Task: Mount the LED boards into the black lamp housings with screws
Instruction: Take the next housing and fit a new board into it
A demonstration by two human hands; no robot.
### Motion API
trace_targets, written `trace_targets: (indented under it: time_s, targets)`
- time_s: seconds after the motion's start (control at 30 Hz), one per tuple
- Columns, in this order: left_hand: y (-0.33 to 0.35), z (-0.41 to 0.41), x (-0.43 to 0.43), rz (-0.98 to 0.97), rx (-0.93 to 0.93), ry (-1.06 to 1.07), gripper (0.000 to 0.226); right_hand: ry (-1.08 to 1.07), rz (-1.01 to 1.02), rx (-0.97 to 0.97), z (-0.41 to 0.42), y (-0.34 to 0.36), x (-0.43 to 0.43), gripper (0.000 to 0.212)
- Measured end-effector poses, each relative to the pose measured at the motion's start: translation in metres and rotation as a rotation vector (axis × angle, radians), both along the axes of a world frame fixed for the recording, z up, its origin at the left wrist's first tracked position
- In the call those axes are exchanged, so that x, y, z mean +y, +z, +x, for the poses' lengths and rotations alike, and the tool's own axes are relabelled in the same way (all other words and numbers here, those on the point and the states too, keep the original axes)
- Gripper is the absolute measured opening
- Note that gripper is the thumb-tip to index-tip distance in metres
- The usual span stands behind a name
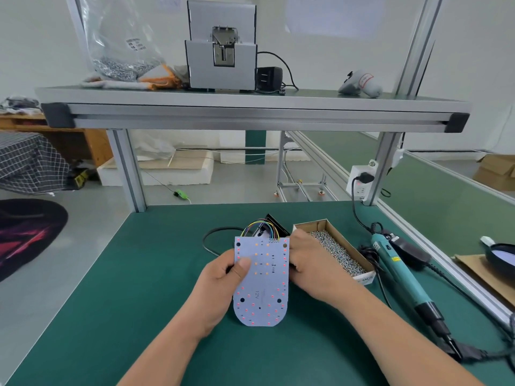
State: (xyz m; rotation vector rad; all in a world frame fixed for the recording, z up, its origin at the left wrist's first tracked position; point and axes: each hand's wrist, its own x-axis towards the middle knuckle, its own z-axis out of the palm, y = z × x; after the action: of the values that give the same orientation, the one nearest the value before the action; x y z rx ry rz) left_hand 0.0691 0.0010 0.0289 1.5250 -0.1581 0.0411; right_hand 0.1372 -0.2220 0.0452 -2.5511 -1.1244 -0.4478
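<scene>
Green matting covers the workbench point(139, 302) seen from a head-worn camera looking down at two bare hands. Between them is a pale LED board point(262, 285), long and narrow, with one rounded end and rows of small red and amber diodes on its face. It is held up off the mat, face towards the viewer. Its long axis runs away from the person: rounded end nearest, squared end farthest.

The left hand point(220, 285) grips the board's left edge, thumb pressed flat on the face and fingers tucked behind. The right hand point(309, 266) sits against the right edge with curled fingers. They disappear behind the board, so it is unclear whether they hold the board or something under it.

A fan of coloured wires point(259, 224) arches from the board's far end into the black lamp housing point(274, 225). Only the housing's far corner shows, directly behind and beyond the board.

That is likely the relation that matters next. The housing lies under the far side of the board, so the board probably has to tip down and away to seat in it.

Just right of the right hand is an open cardboard box point(312, 225) of silver screws. A teal electric screwdriver point(401, 277) lies farther right, so both are nearer the right hand
</scene>
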Motion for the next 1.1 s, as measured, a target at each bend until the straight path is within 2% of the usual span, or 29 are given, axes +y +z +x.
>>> trace_targets:
  time_s: [0.1, 0.17, 0.3, 0.43, 0.5, 0.57, 0.6, 0.7, 0.8, 0.9, 1.0, 1.1]
  targets:
    - [0.001, 0.0, 0.004, 0.006, -0.002, -0.043, 0.027, -0.147, 0.185, 0.045, 0.0, 0.001, 0.004, 0.012]
    - [0.002, -0.002, 0.006, 0.015, -0.007, -0.073, 0.028, -0.205, 0.312, 0.207, 0.003, 0.004, 0.002, 0.018]
    - [0.001, -0.002, 0.001, 0.027, -0.029, -0.069, 0.029, -0.18, 0.407, 0.43, 0.004, 0.007, 0.001, 0.032]
    - [-0.001, -0.003, -0.005, 0.055, -0.04, -0.005, 0.027, -0.195, 0.755, 0.749, 0.001, 0.018, 0.006, 0.031]
    - [-0.001, -0.005, -0.01, 0.073, -0.036, 0.021, 0.022, -0.174, 0.876, 0.876, -0.002, 0.029, 0.002, 0.052]
    - [-0.002, -0.006, -0.013, 0.098, -0.037, 0.038, 0.021, -0.127, 0.919, 0.852, -0.009, 0.039, -0.001, 0.072]
    - [-0.002, -0.006, -0.014, 0.114, -0.044, 0.049, 0.021, -0.106, 0.918, 0.786, -0.012, 0.043, 0.0, 0.073]
    - [-0.002, -0.006, -0.016, 0.19, -0.085, 0.066, 0.023, -0.103, 0.768, 0.54, -0.022, 0.053, 0.008, 0.062]
    - [-0.001, -0.008, -0.016, 0.243, -0.109, 0.074, 0.024, -0.198, 0.638, 0.421, -0.021, 0.058, 0.026, 0.051]
    - [-0.001, -0.008, -0.017, 0.263, -0.111, 0.095, 0.022, -0.191, 0.591, 0.446, -0.012, 0.06, 0.04, 0.026]
    - [-0.002, -0.009, -0.02, 0.252, -0.099, 0.161, 0.02, -0.21, 0.685, 0.524, 0.002, 0.052, 0.04, 0.027]
    - [-0.003, -0.011, -0.022, 0.188, -0.104, 0.194, 0.028, -0.3, 0.772, 0.471, 0.013, 0.041, 0.034, 0.027]
